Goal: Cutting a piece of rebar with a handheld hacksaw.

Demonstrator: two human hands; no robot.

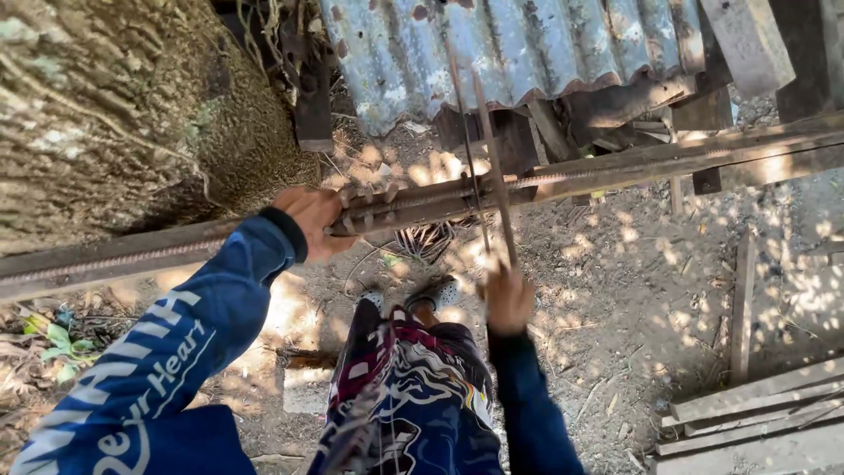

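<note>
Left hand (309, 220): being closed around the ribbed steel bar (413, 204), lying along the wooden beam (633, 167).
Right hand (508, 299): being clamped on the thin metal rods (492, 176), crossing the bar upright.
Behind: corrugated sheet (519, 44).

Blue long sleeves, patterned trousers, grey shoes.

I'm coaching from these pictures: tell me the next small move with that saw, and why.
Probably a steady push stroke. The right hand grips the hacksaw, whose blade crosses the ribbed steel bar on the wooden rail, while the left hand pins the bar.
</note>
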